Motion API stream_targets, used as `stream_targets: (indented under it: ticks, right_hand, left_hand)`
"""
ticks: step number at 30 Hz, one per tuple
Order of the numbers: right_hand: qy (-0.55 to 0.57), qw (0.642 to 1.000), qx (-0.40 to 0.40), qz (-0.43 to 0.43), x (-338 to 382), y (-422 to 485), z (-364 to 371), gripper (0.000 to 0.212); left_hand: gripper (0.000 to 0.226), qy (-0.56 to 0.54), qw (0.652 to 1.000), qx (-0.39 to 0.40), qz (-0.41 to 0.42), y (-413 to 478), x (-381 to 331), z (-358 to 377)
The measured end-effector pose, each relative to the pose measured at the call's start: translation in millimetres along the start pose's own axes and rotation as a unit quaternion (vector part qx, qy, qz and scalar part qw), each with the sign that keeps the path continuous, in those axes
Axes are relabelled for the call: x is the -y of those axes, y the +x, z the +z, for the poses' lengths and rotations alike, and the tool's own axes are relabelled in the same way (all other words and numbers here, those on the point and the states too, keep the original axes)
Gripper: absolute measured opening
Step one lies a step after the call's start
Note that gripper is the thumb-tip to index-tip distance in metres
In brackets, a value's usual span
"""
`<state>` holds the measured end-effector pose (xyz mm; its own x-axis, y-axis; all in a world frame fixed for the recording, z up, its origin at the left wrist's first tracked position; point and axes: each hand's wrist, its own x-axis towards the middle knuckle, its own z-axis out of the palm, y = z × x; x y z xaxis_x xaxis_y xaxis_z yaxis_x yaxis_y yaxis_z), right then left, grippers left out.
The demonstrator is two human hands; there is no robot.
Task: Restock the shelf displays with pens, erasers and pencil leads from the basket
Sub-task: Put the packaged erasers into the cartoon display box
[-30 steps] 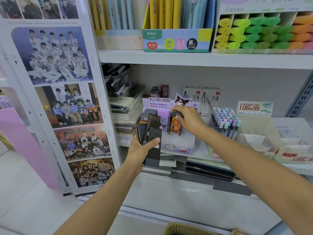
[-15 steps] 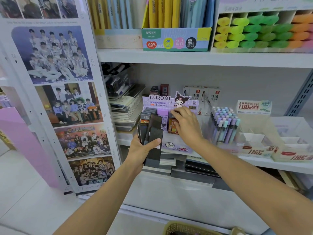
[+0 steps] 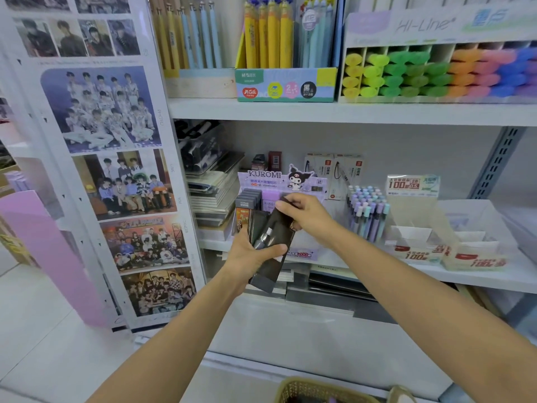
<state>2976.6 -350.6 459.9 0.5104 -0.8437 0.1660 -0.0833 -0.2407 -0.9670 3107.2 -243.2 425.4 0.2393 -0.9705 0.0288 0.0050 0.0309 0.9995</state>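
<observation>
Head view, two hands [image 3: 250,255] [image 3: 308,217] gripping dark packs [image 3: 271,228]

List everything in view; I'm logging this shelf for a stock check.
Kuromi display box: one, purple, middle shelf centre.
dark packs: several, black, fanned in front of that box.
pastel pens: many, purple, blue and green, right of the box.
open display tray: one, white and red, middle shelf right.
highlighters: many, yellow to purple, top shelf right.
upright pens: many, yellow and blue, top shelf left.
notebooks: one stack, grey-white, left of the box.
photo posters: several, mixed colours, left side panel.
basket: one, tan, bottom edge.
left grip: holds the dark packs.
right grip: pinches the front pack's top.
</observation>
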Motion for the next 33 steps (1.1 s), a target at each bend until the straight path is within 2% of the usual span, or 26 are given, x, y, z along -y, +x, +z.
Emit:
stream_targets:
  ticks: [4,6,9,11,18,22,24,28,33]
  right_hand:
    - [0.077,0.991,-0.108,-0.015,6.0,-4.9,-22.7,0.01]
    - [0.121,0.985,-0.123,-0.01,7.4,-9.9,-33.2,0.007]
    - [0.14,0.986,-0.085,0.012,2.1,-21.7,-39.3,0.016]
    - [0.126,0.991,-0.047,0.016,-5.6,-29.1,-38.2,0.026]
    - [0.115,0.992,0.043,0.015,-22.9,-44.2,-24.8,0.041]
    - [0.022,0.996,0.078,0.025,-23.1,-47.9,-26.7,0.061]
    - [-0.01,0.997,0.076,0.017,-23.0,-49.6,-27.5,0.058]
    - [0.063,0.995,0.073,0.024,-17.8,-54.4,-28.1,0.035]
    - [0.066,0.992,0.102,0.04,-16.9,-58.3,-19.4,0.038]
  left_hand:
    - [0.046,0.017,1.0,0.003,-0.02,-1.0,0.7,-2.8]
    - [0.039,-0.006,0.999,-0.026,-0.026,-1.1,1.7,-2.5]
    - [0.04,-0.108,0.989,-0.085,-0.056,1.6,0.4,1.6]
    - [0.036,-0.142,0.984,-0.1,-0.048,4.1,-1.0,6.3]
    - [0.039,-0.182,0.974,-0.132,-0.025,4.9,-5.8,22.0]
    - [0.043,-0.173,0.974,-0.143,-0.017,4.1,-8.3,23.8]
    - [0.044,-0.175,0.975,-0.138,-0.015,3.9,-10.4,25.2]
    - [0.041,-0.171,0.974,-0.15,-0.015,3.7,-12.7,24.3]
    - [0.043,-0.18,0.975,-0.127,-0.019,3.1,-12.1,27.1]
